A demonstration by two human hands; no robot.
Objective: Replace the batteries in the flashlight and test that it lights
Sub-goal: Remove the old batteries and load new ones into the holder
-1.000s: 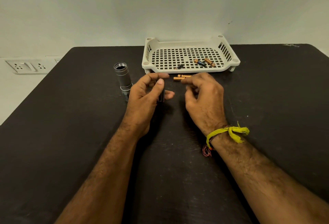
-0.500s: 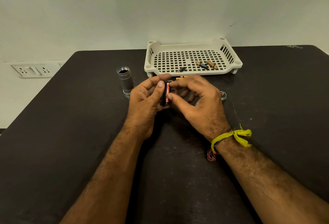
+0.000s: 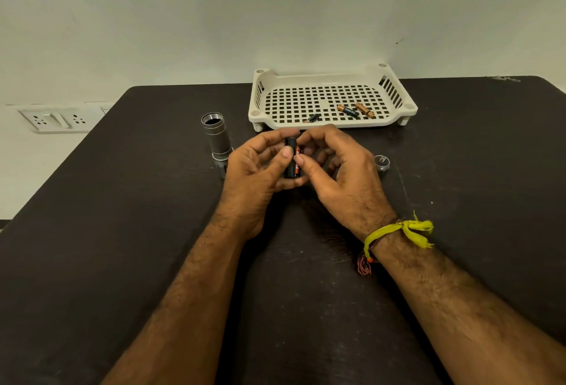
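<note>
My left hand [image 3: 255,170] grips a black battery holder [image 3: 290,156] upright above the table's middle. My right hand [image 3: 340,170] pinches an orange and black battery [image 3: 297,160] against the holder's right side. The grey flashlight body [image 3: 216,139] stands on its head left of my hands, its threaded end open upward. Its tail cap [image 3: 382,162] lies on the table to the right. In the white perforated tray [image 3: 395,112] lie three batteries: a small dark one [image 3: 311,118], a black and copper one [image 3: 348,111] and a copper one [image 3: 364,109].
The dark table [image 3: 122,246] ends at a wall behind the tray. A white socket panel [image 3: 55,120] is on the wall at the left, below table level. My right wrist wears a yellow thread band [image 3: 404,230].
My right hand came in from the right with a battery and now presses it against the holder in my left hand. The loose batteries in front of the tray are now hidden.
</note>
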